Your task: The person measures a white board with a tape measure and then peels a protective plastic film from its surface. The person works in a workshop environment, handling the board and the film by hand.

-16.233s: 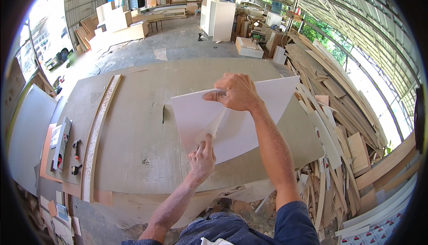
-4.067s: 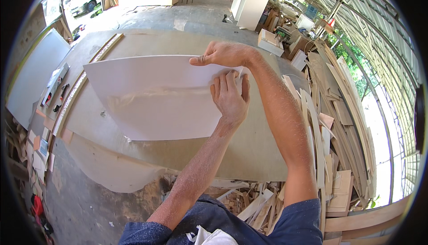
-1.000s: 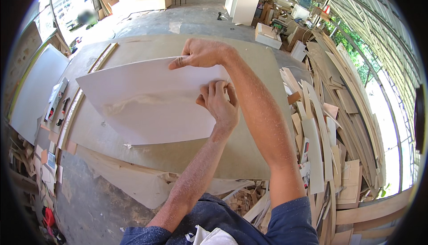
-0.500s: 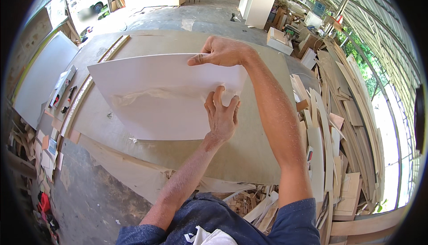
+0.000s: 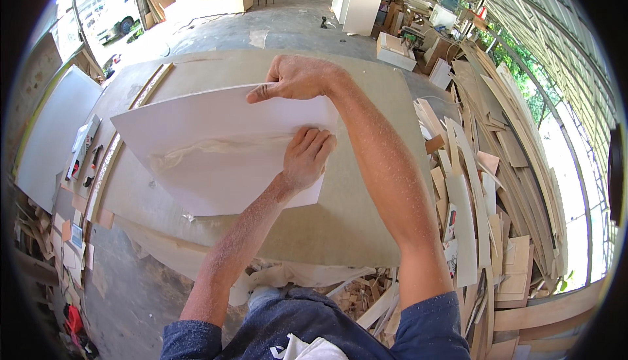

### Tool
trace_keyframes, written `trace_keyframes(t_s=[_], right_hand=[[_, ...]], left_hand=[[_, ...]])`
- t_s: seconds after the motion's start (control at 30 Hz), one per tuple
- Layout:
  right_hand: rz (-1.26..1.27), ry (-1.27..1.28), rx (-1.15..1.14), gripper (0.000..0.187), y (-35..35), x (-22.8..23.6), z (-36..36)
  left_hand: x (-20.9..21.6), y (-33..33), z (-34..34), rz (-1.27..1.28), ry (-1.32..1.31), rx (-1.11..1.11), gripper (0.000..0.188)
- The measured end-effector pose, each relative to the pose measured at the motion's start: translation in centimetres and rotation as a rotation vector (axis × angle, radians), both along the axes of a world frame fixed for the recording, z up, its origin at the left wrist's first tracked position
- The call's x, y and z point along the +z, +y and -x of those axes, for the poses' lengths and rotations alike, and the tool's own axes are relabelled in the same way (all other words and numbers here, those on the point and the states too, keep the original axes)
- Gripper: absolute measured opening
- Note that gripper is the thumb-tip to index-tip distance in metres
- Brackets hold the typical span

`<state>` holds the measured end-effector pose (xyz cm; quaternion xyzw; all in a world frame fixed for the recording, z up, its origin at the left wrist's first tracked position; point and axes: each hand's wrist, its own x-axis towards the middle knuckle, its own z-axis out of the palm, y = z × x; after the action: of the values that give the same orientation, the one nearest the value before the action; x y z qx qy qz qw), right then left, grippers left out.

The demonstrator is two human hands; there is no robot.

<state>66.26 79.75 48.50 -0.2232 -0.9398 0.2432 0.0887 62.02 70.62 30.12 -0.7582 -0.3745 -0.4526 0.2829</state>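
Note:
A white panel (image 5: 190, 121) stands tilted over the worktable, broad face toward me. My right hand (image 5: 297, 78) grips its top edge, thumb on the near face and the other fingers bent over behind. Across the middle of the face runs a wrinkled, whitish, see-through film (image 5: 196, 149). At its right end my left hand (image 5: 309, 157) is closed, knuckles up, against the panel near its right edge. The film leads into that fist, though the fingertips are hidden. Pale dust covers both forearms.
The panel is above a large tan worktable (image 5: 366, 203). A long strip (image 5: 108, 163) lies along its left side, with a long box (image 5: 82, 144) beyond. Wood offcuts (image 5: 517, 157) pile up on the right. White cabinets (image 5: 360, 3) stand at the back.
My left hand has gone from spread, bent fingers to a closed fist at the film's right end. The right hand keeps its grip on the top edge. My view has shifted slightly.

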Motion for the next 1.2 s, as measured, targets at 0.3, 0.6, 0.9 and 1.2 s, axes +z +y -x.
trace_keyframes(t_s=[0.3,0.6,0.9,1.2], right_hand=[[-0.044,-0.054,-0.06,0.068,-1.0,0.7,0.1],[-0.041,-0.086,-0.027,0.071,0.1,0.2,-0.1],[-0.019,-0.019,-0.028,0.069,-1.0,0.2,-0.5],[-0.14,0.041,0.002,0.067,-1.4,0.1,-0.9]], left_hand=[[0.5,-1.2,-2.6,0.216,-0.059,0.18,0.01],[-0.5,-5.0,-2.8,0.619,-0.076,0.252,0.012],[-2.1,-7.9,-2.1,0.577,-0.278,0.09,0.011],[-4.9,-9.6,-0.6,0.451,-0.417,-0.044,0.008]])
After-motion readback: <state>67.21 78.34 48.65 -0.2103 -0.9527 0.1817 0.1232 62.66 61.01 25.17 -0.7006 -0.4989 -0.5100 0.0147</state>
